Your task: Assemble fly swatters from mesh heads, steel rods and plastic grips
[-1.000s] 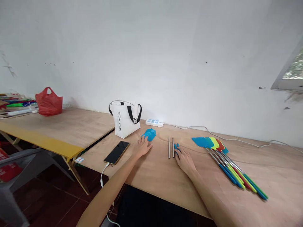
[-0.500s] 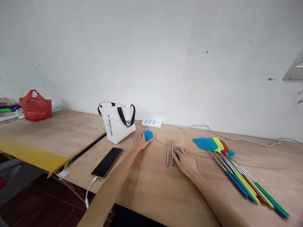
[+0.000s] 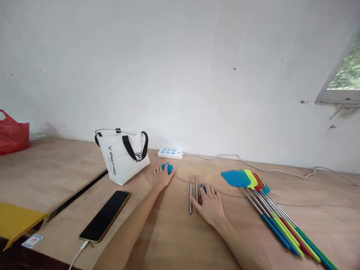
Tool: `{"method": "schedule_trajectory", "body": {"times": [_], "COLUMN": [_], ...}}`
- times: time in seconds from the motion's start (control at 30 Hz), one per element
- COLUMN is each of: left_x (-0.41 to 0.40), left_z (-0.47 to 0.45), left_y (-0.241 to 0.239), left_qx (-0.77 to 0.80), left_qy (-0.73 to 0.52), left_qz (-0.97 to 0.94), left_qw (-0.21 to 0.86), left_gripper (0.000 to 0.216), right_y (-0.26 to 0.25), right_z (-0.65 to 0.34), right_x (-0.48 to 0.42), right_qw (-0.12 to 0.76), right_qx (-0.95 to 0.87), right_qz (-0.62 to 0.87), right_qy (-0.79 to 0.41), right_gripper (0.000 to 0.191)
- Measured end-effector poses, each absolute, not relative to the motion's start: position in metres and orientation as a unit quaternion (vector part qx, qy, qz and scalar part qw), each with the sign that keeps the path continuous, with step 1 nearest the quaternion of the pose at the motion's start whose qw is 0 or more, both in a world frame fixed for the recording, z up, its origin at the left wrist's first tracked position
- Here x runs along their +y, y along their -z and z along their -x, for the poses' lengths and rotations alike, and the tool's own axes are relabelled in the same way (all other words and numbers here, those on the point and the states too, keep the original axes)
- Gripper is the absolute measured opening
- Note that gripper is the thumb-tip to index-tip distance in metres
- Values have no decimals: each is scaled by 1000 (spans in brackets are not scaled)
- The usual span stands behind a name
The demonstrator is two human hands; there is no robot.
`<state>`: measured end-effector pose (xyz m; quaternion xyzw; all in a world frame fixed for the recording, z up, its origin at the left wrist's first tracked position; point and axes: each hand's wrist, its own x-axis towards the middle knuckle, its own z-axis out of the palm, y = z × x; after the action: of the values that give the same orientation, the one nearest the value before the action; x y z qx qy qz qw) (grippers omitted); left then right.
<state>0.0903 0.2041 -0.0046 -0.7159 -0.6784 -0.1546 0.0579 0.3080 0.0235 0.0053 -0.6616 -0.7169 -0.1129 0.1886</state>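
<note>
My left hand (image 3: 162, 177) rests on the table with fingers spread over a flat blue piece (image 3: 170, 168) shaped like a fly swatter head, partly hidden beneath them. My right hand (image 3: 211, 206) lies palm down, fingers apart, over a blue piece (image 3: 203, 187) that is mostly covered, so its kind is unclear. The right thumb reaches across to two thin metal rods, the left rod (image 3: 191, 195) and the right rod (image 3: 197, 185), which lie side by side. To the right, several fly swatters (image 3: 263, 202) with coloured heads and handles lie overlapping in a fan.
A white tote bag (image 3: 123, 157) with black handles stands at the left behind a phone (image 3: 104, 216) on a cable. A white power strip (image 3: 170, 153) sits by the wall, its cord (image 3: 261, 168) running right. A red plastic bag (image 3: 14, 135) is far left.
The view has turned to the right. My right thumb has stretched left across the rods. My left fingers cover more of the blue swatter head.
</note>
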Motion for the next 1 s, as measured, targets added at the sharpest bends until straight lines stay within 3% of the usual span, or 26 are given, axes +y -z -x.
{"method": "schedule_trajectory", "body": {"times": [0.23,0.5,0.73,1.0], "left_x": [169,99,19,0], "left_z": [-71,-27,29,24], "left_y": [3,-2,-2,-5], "left_qx": [-638,-549,-477,-497], "left_qy": [159,169,176,218], "left_qz": [754,819,861,840], "left_qw": [0,7,2,29], "left_gripper": [59,51,52,57], "right_y": [-5,-6,-5,-5], "right_z": [-292,-287,-283,-280], "right_x": [15,-6,-64,-74], "right_qw": [184,216,214,233], "right_qx": [-710,-751,-820,-826], "right_qz": [672,621,529,513], "right_qy": [101,60,32,30], "right_gripper": [29,14,18,22]}}
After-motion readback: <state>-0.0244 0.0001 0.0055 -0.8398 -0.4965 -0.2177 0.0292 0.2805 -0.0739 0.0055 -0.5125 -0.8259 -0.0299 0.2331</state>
